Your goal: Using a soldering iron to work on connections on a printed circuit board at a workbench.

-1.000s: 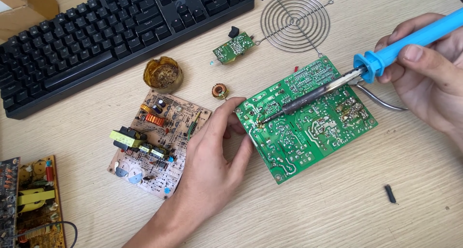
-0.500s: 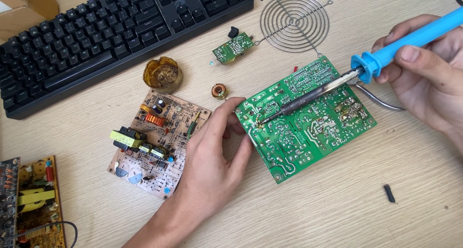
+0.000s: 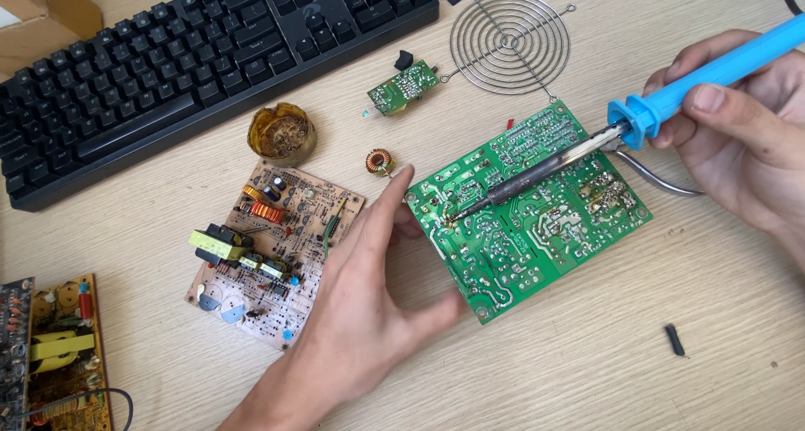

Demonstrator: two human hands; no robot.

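Now | R hand [image 3: 746,137] grip: soldering iron [image 3: 671,100] | tip on green board [image 3: 528,205] | L hand [image 3: 369,305] steadies edge

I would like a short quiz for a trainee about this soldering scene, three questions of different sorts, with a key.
1. True or false: the tip of the soldering iron touches the green circuit board.
2. Which hand steadies the green circuit board at its edge? A) left hand B) right hand C) neither
3. Fill in: the small copper coil lies between the round tin of brown paste and the ____ circuit board.

Key
1. True; the tip rests near the board's left end.
2. A; the right hand holds the iron's blue handle.
3. green
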